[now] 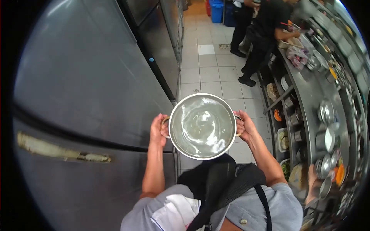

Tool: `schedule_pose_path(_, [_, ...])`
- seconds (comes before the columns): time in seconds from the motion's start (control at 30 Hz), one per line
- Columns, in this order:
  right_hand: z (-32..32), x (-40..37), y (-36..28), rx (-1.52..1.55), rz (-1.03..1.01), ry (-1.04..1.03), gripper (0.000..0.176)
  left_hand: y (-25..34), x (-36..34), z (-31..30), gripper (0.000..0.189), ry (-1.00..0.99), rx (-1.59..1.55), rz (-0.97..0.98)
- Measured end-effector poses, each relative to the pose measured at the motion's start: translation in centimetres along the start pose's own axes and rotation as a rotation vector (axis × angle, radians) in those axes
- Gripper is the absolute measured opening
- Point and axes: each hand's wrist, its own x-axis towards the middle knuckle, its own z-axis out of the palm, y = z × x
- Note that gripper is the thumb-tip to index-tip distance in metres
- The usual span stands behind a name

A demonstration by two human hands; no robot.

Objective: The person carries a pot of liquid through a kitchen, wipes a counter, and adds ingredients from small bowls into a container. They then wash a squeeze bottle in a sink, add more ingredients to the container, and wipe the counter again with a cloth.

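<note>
A round metal pot [172,143] full of clear, rippling liquid is held level in front of my body. My left hand [158,129] is closed around its left loop handle. On the opposite side, my right hand [245,125] grips the right loop handle. The liquid surface reflects the ceiling light, and the bottom of the pot cannot be made out. Below the pot, the tiled floor shows around its edges.
Tall steel refrigerators [88,69] line my left, close to my arm. On the right runs a steel counter [308,92] with bowls, pots and shelves beneath. Two people in dark clothes [266,30] stand at its far end. Blue bins [217,11] sit beyond on the tiled floor [210,75].
</note>
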Motion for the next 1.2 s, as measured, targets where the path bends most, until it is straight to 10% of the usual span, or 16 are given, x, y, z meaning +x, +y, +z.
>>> schedule_pose_path(1.2, [31.1, 94.5, -66.6, -0.127, 0.049, -0.121, 0.032, 32.5, 104.4, 33.9, 0.018, 0.044, -0.014, 0.024])
